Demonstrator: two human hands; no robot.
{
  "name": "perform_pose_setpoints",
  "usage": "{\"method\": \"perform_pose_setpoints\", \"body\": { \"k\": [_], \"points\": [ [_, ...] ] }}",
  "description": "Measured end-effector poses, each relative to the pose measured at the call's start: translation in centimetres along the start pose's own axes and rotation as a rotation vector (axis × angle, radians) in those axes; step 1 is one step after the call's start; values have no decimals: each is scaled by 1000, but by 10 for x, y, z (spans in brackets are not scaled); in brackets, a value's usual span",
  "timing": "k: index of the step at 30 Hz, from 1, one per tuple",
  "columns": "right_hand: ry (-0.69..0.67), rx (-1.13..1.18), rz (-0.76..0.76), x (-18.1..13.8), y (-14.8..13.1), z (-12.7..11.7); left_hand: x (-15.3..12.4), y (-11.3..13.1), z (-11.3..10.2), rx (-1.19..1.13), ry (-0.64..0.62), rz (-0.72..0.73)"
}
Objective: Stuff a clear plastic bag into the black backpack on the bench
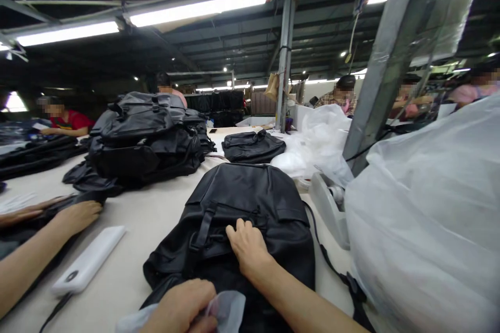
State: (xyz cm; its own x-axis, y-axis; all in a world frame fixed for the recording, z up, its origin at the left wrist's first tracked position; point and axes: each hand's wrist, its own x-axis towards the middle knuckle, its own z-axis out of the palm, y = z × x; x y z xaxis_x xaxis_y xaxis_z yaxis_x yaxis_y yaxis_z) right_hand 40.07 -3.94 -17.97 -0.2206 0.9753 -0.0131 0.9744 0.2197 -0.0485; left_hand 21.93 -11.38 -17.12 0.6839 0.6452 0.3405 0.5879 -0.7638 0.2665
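Centrally in frame, black backpack (242,218) flat on surface (136,218), pinned by right hand (248,250), fingers together on front buckle strap. Bottom centre, left hand (183,307) pinching clear plastic bag (226,308), apparently kept ready beside it.

One head-worn camera looks forward and slightly down along a long table (128,229), from close above the wearer's own right hand (248,247) and left hand (183,304) at the bottom edge. The wide view also takes in the ceiling lights (199,8) and workers seated far behind
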Motion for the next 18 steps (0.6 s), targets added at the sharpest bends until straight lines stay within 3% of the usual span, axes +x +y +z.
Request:
{"method": "perform_pose_setpoints", "body": {
  "k": [3, 5, 7, 9, 11, 15, 18],
  "points": [
    [66, 70, -38, 2, 21, -5, 21, 7, -31, -61, -139, -110],
    [118, 123, -41, 3, 37, -7, 41, 14, -58, -74, -128, -118],
    [158, 170, -42, 5, 49, -8, 62, 21, -80, -44, 32, -27],
    [179, 205, -38, 6, 57, -8, 83, 26, -89, 14, 236, 120],
    [185, 231, -38, 8, 60, -8, 102, 24, -77, 93, 323, 237],
    [163, 281, -59, 11, 62, -11, 125, 6, -10, 380, 121, 414],
    [140, 316, -72, 13, 65, -12, 126, -1, 30, 479, 105, 500]
  ]
}}
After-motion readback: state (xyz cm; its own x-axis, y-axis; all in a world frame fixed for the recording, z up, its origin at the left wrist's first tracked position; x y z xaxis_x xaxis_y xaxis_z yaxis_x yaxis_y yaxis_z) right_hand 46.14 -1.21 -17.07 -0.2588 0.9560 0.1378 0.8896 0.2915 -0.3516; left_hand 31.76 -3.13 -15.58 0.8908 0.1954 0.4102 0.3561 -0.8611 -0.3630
